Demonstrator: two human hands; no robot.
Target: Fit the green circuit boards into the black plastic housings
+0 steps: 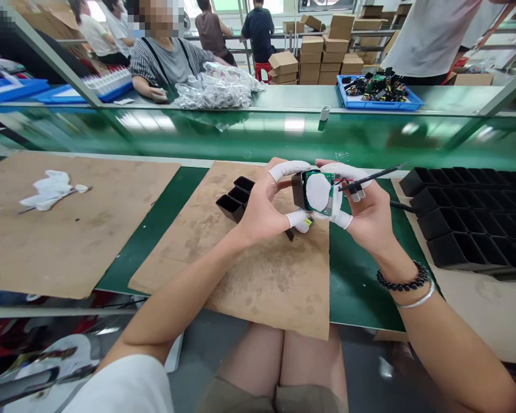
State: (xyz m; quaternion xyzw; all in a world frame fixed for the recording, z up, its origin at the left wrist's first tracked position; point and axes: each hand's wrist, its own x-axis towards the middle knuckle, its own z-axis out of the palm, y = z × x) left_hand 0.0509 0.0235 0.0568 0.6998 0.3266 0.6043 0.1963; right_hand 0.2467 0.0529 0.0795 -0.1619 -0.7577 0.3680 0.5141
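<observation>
Between my two hands, above a cardboard sheet (275,292), a green circuit board (331,179) with a round white pad (318,193) sits at the mouth of a black plastic case (298,191). My left hand (262,209) grips the case, thumb below and fingers above. My right hand (372,218) has its white-covered fingertips closed on the board's right side. A black cable (372,176) with a dark fitting hangs across the right fingers. How deep the board sits in the case cannot be made out. Several open black cases (230,205) stand just left of my left hand.
Rows of black cases (460,223) fill the right side. White pieces (51,189) lie on the left cardboard. Beyond the green conveyor (266,135), which bears a small white object (324,113), are a blue tray (380,105) of electronic parts, plastic bags (219,86) and a seated person (167,63).
</observation>
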